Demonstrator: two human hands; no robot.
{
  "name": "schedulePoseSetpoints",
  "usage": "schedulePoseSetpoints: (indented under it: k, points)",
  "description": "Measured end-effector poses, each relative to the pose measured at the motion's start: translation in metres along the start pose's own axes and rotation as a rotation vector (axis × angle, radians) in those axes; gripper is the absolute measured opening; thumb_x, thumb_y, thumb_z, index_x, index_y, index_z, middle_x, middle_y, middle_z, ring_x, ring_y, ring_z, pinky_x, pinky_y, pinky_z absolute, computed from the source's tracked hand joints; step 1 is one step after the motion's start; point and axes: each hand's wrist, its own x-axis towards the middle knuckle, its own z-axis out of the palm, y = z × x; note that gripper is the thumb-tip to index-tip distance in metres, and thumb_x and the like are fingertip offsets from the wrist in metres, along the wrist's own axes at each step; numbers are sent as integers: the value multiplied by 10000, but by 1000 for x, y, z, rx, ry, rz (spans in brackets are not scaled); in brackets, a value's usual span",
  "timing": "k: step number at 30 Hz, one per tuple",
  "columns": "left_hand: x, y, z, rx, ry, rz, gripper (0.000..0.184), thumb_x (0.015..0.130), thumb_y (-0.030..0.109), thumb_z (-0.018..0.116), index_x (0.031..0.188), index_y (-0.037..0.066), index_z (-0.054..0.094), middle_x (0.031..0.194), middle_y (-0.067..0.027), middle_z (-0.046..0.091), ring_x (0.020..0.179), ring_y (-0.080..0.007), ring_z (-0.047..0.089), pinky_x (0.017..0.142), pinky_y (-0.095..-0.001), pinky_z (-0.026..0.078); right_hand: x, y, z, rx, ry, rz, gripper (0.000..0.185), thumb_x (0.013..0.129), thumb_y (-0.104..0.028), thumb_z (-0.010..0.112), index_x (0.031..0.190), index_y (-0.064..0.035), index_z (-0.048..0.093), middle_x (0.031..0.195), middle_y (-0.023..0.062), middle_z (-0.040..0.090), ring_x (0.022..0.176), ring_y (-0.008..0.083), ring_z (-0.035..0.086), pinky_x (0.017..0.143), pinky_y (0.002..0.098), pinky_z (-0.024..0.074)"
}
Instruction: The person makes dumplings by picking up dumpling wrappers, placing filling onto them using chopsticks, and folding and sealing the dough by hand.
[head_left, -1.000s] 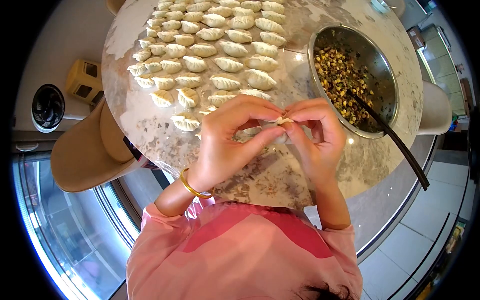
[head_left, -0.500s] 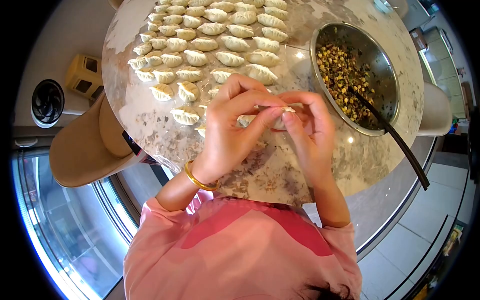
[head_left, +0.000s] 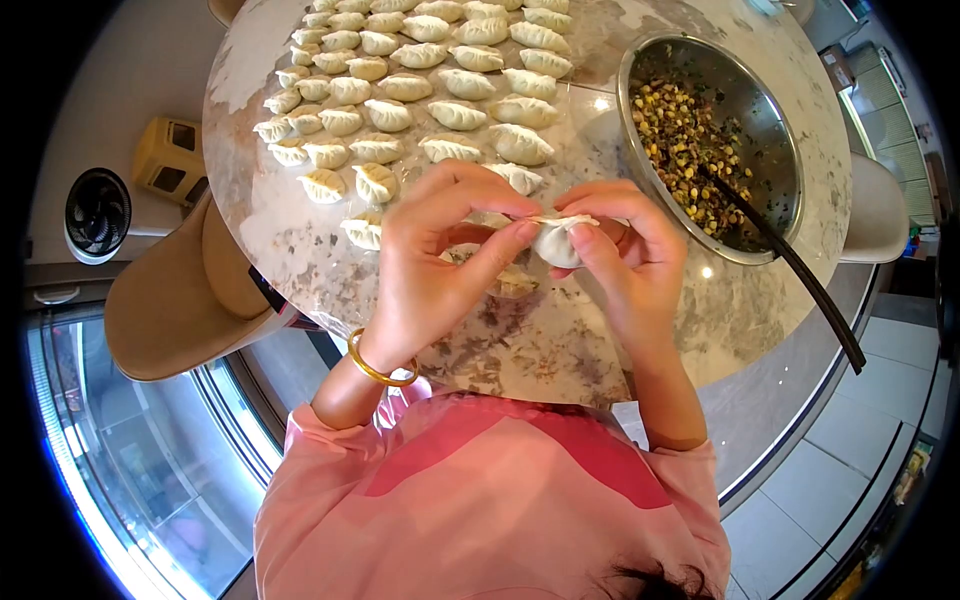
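Observation:
A pale dumpling (head_left: pixel 558 244) is held up above the near part of the table between both hands. My left hand (head_left: pixel 440 255), with a gold bangle on its wrist, pinches the dumpling's left end between thumb and index finger. My right hand (head_left: pixel 630 255) grips the right side, thumb across its front and fingers behind it. The dumpling's top edge looks pleated, and its back is hidden by the right fingers. Beyond the hands, several finished-looking dumplings (head_left: pixel 457 115) lie in rows, some partly covered by my left hand.
On the right stands a metal bowl (head_left: pixel 797 200) of chopped filling (head_left: pixel 690 150), with dark chopsticks (head_left: pixel 800 280) leaning out over its near rim. The round marbled table (head_left: pixel 520 365) reaches close to my body. A tan chair (head_left: pixel 160 300) is at the left.
Both hands have moved apart a little, the left one leftward and the right one rightward. More of the dumpling's body now shows between them.

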Motion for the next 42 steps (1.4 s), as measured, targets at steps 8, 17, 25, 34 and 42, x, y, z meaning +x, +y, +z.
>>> schedulePoseSetpoints:
  k: [8,17,25,34,42]
  points:
    - [3,0,7,55,94,58,107,778,-21,678,875,23,680,909,-65,601,801,-126,617,594,-225,540,0,4,-5,-345,-50,-191,176,825,4,650,996,3,605,999,95,557,852,119,589,637,213,515]
    - [0,0,5,70,-38,132,161,773,-69,656,922,-10,660,967,-92,571,856,-148,607,702,-240,535,0,8,-1,-304,74,-229,132,778,-1,698,862,-32,601,951,56,587,665,28,460,529,162,354]
    - [3,-5,12,293,60,258,158,754,-28,695,905,7,666,895,-92,608,743,-170,618,558,-247,509,1,9,1,-435,99,-235,138,780,-7,694,880,-34,603,951,44,601,668,27,467,523,164,341]
    - [-4,-1,6,20,-1,91,188,791,-92,629,966,-21,630,1011,-104,591,905,-165,614,737,-264,551,3,5,-2,-342,45,-141,138,827,-33,660,961,-9,636,1006,62,585,742,54,515,628,187,438]
    - [-8,-5,6,-88,107,-11,252,808,-51,645,1055,-4,621,999,-72,634,901,-132,642,720,-239,556,1,2,-6,-417,-43,-130,138,821,-25,661,956,-4,643,992,74,582,865,115,577,700,205,468]
